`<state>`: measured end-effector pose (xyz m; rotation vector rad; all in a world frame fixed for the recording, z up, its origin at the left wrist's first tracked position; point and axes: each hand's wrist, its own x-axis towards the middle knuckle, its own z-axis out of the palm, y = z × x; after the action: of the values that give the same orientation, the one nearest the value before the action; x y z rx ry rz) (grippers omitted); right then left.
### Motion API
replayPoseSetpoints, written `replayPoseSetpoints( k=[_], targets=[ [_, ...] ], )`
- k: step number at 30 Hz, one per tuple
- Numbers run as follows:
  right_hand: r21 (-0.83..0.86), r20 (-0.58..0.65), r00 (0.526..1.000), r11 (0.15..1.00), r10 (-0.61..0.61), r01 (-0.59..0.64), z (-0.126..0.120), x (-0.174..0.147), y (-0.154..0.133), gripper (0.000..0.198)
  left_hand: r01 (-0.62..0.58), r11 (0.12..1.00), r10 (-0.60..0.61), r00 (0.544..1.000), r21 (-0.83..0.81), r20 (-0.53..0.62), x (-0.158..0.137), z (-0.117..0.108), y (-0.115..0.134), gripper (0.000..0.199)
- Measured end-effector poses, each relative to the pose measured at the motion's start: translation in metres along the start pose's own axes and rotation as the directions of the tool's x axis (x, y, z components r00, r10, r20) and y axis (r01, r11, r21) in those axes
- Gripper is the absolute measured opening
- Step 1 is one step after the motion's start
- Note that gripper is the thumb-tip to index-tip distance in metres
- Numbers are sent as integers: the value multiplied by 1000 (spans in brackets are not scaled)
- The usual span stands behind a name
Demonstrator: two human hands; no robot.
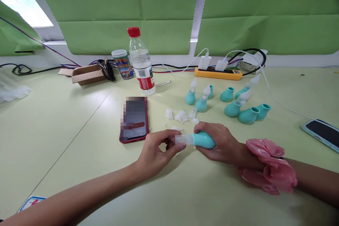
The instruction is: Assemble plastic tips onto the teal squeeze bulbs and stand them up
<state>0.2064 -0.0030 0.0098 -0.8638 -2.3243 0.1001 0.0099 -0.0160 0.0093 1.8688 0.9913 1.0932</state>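
Note:
My right hand [218, 140] is wrapped round a teal squeeze bulb [203, 139], held level just above the table. From the bulb's neck a clear plastic tube [184, 140] points left, and my left hand [161, 148] pinches its far end between thumb and fingers. Tube and bulb meet end to end; how deep the tube sits in the neck I cannot tell. Just beyond my hands lie loose clear plastic parts [181, 117]. Farther right stand several bare teal bulbs [248, 115], and others carry translucent pointed nozzles, such as this bulb with a nozzle [201, 104].
A phone in a red case [134, 120] lies left of my hands. Behind it stand a water bottle [142, 63], a printed can [123, 64] and an open cardboard box [88, 75]. A yellow power strip [218, 73] with chargers sits at the back; its white cable reaches another phone [321, 132].

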Motion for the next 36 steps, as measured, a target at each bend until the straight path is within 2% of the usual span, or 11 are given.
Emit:
replayPoseSetpoints(
  k=[4, 7, 9, 13, 16, 20, 25, 28, 30, 33, 36],
  targets=[
    [11, -29, 1000, 1000, -4, 5, 1, -1, -5, 20, -197, 969, 200, 980, 149, -7, -2, 0, 2, 16],
    [152, 24, 993, 981, 116, -119, -2, 0, -10, 22, -313, 931, 316, 949, 187, 12, -2, -1, 2, 16],
    [268, 139, 967, 932, 214, -245, -5, 2, -13, 22, -388, 900, 391, 920, 196, 26, -2, -1, 2, 16],
    [401, 407, 861, 787, 304, -468, -11, 8, -15, 18, -478, 852, 478, 877, 214, 59, -2, 0, 2, 17],
    [427, 540, 777, 690, 323, -584, -14, 11, -16, 22, -509, 829, 497, 861, 230, 111, -2, -1, 4, 17],
    [378, 671, 648, 585, 360, -717, -20, 13, -17, 30, -525, 818, 489, 850, 233, 198, -3, -4, 5, 17],
    [278, 813, 471, 483, 342, -830, -24, 10, -16, 35, -622, 744, 570, 781, 243, 253, -8, -2, 0, 26],
    [255, 854, 404, 415, 326, -873, -25, 9, -15, 36, -653, 700, 595, 757, 289, 268, -11, 2, -4, 30],
    [262, 868, 388, 377, 311, -888, -25, 9, -16, 36, -667, 675, 613, 745, 317, 262, -11, 3, -5, 32],
    [297, 870, 408, 367, 276, -881, -25, 9, -16, 34, -702, 634, 651, 711, 323, 267, -10, 1, -6, 35],
    [371, 826, 492, 393, 274, -841, -25, 12, -14, 33, -674, 663, 621, 738, 325, 264, -4, -4, -7, 36]
  ],
)
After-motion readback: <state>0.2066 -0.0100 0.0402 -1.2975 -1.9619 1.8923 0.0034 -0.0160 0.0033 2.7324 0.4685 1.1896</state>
